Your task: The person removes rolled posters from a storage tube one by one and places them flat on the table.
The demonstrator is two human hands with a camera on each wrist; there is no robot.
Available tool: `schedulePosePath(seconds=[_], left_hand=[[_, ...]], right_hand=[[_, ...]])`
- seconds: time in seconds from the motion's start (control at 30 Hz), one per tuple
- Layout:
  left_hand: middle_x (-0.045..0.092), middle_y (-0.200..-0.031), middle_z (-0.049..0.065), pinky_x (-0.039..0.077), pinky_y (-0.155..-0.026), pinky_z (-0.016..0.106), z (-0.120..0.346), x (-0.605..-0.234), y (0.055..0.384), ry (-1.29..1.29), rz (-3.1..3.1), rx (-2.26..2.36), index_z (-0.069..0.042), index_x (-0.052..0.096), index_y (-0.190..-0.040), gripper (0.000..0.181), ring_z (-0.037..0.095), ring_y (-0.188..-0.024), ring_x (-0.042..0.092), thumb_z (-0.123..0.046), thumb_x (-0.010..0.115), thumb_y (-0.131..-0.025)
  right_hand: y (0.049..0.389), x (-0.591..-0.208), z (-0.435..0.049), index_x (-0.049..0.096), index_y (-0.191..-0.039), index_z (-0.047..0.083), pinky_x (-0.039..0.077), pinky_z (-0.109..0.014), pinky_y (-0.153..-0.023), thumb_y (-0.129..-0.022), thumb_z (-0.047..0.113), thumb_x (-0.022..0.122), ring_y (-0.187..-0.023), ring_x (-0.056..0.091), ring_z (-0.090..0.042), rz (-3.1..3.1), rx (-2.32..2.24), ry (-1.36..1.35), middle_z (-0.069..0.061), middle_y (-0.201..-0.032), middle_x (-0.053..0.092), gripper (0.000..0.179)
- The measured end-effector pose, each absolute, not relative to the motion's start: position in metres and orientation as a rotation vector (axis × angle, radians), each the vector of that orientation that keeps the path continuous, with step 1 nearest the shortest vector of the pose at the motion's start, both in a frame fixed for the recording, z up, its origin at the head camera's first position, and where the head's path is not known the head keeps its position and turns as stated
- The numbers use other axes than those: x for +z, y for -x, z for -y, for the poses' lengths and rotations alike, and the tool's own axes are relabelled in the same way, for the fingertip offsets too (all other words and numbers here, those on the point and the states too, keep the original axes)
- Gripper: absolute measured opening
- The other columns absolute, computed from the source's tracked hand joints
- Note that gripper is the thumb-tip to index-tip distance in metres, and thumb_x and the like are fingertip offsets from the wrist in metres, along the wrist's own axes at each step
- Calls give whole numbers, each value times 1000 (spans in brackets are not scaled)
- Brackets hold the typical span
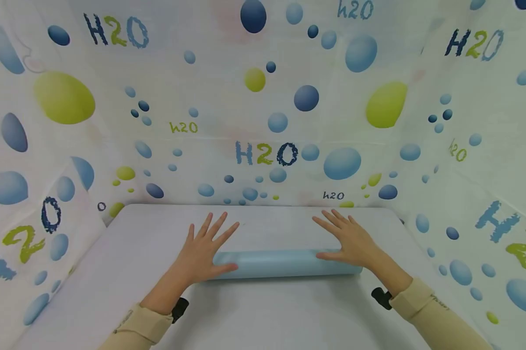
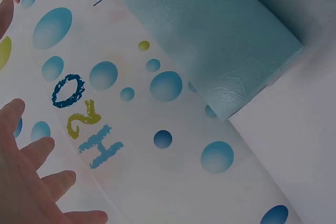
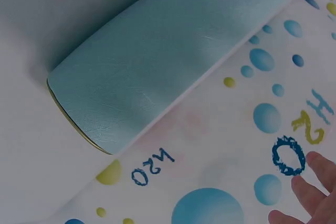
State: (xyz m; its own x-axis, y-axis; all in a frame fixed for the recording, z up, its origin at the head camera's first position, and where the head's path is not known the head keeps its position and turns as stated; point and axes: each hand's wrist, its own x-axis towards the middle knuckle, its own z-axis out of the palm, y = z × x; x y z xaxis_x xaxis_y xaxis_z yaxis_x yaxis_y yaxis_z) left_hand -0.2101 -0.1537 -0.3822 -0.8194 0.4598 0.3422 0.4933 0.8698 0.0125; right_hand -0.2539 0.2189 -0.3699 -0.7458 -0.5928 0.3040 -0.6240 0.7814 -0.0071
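Observation:
A long light blue, rounded bar-like object (image 1: 276, 264) lies crosswise on the white table, its exact kind not clear. Its surface looks smooth with fine creases in the left wrist view, and a thin gold-coloured edge (image 3: 73, 121) rims one end in the right wrist view. Over its left end my left hand (image 1: 200, 255) is spread, fingers straight and pointing forward. My right hand (image 1: 355, 239) is spread the same way over the right end. Neither hand grips anything; whether they touch the blue object cannot be told. Both hands partly hide its ends in the head view.
The white tabletop (image 1: 271, 311) stretches in front of and behind the blue object. A white curtain-like sheet (image 1: 219, 92) with blue and green drops and "H2O" lettering surrounds the table at the back and both sides. Each wrist carries a dark strapped device (image 1: 180, 309).

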Motion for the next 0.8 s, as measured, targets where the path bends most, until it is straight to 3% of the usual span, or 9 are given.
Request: schedulePosePath(seconds=[0.57, 0.8], left_hand=[[6, -142, 1, 10, -90, 63, 154, -407, 212, 720, 2750, -198, -28, 17, -136, 91, 31, -127, 1, -65, 55, -62], [13, -141, 4, 17, -89, 61, 155, -417, 214, 758, 2710, -220, -25, 21, -136, 91, 34, -126, 12, -62, 58, -62]], right_hand=[[258, -392, -221, 27, -134, 25, 23, -55, -91, -65, 68, 49, -123, 23, -29, 2696, 168, -975, -8, -135, 29, 84], [260, -399, -222, 29, -133, 25, 25, -55, -90, -64, 65, 54, -122, 25, -30, 2692, 186, -992, -10, -135, 30, 83]])
